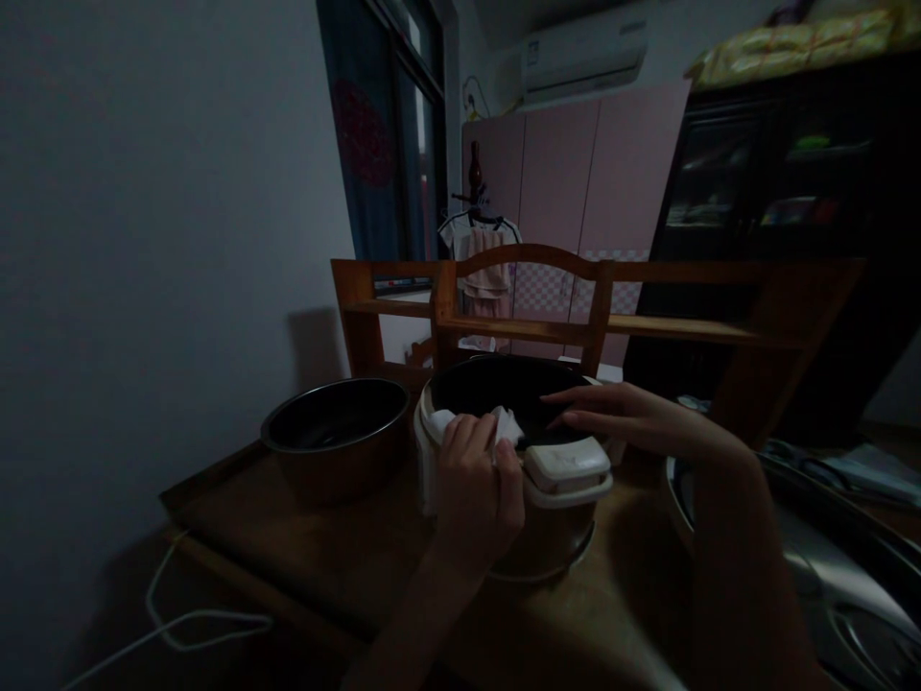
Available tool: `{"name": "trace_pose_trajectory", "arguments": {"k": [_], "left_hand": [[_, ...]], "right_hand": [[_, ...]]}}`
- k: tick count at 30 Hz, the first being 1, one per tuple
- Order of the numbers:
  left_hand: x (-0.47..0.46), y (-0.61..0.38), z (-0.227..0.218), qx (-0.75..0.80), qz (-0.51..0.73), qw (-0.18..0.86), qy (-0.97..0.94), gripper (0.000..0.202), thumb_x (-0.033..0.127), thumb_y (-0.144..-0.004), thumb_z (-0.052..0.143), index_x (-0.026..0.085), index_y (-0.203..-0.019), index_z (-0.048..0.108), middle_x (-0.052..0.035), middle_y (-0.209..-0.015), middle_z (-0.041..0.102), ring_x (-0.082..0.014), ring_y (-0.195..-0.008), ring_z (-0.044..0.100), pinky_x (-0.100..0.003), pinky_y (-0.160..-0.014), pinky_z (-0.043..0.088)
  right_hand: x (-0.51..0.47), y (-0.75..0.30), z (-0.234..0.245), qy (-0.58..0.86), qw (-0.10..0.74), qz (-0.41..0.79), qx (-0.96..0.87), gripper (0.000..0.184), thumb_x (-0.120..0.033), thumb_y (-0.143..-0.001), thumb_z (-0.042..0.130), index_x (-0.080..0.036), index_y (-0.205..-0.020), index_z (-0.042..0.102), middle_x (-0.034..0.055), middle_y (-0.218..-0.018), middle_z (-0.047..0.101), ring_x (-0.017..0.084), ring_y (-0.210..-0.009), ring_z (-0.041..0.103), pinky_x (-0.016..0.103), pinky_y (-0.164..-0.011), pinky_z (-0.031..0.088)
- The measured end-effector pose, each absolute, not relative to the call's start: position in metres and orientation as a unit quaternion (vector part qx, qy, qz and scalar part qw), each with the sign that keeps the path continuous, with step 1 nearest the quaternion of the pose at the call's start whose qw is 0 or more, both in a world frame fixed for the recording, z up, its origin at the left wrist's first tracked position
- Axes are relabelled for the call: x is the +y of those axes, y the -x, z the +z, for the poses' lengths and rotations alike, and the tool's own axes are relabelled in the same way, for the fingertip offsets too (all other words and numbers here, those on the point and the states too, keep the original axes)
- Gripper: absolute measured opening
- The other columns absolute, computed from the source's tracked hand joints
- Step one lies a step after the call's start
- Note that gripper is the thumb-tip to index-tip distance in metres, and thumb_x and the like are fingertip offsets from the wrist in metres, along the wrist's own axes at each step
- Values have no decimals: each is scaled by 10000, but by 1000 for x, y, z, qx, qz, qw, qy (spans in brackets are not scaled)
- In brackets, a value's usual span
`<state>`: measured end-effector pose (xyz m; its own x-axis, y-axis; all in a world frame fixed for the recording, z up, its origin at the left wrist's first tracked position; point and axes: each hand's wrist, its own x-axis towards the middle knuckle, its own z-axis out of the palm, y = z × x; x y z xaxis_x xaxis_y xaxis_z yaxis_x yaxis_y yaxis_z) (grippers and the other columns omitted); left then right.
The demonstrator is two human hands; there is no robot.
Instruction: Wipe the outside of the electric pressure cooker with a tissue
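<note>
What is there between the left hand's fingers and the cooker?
In the head view, a crumpled white cloth or tissue shows between the left hand's fingers and the cooker.

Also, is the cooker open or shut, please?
Open: no lid covers the cooker; its dark interior shows beyond the left hand.

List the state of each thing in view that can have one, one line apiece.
Cooker: upright, open at the top
White cloth: bunched, at the cooker's rim
Left hand: closed on the cloth
Right hand: open, outstretched at the cooker's opening; contact unclear
Dark pot: upright, open-topped
Pink wardrobe: shut
Clothes: hanging
White cable: loose, curved
</note>
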<state>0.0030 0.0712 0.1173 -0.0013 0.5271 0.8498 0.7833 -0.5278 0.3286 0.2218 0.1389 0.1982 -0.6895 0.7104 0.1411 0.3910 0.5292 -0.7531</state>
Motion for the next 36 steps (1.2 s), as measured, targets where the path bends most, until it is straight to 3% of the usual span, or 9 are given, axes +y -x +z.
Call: {"name": "trace_pose_trajectory", "arguments": {"k": [24,30,36], "left_hand": [[78,-5,105,-415,-554,167,702,269,192,-922,319,133,-1036,555,-104,-987,579,-236,-994,490,-411,-971,375],[81,4,109,-419,-528,175,718,300,223,-929,317,120,-1054,569,-113,-968,590,-249,-941,494,-423,-906,410],[90,22,113,-451,-535,126,703,323,257,-963,250,176,-904,557,-91,-889,574,-236,-877,488,-414,-838,404]], "right_hand": [[138,-223,197,334,230,351,-844,531,-511,-892,602,-270,-1364,568,47,-1143,721,274,-1075,639,386,-911,509],[139,-226,196,332,226,345,-848,509,-510,-904,586,-269,-1353,575,46,-1161,711,269,-1081,635,386,-918,504],[138,-226,197,325,231,343,-851,491,-502,-904,591,-264,-1334,591,44,-1176,704,265,-1105,623,381,-942,492]]}}
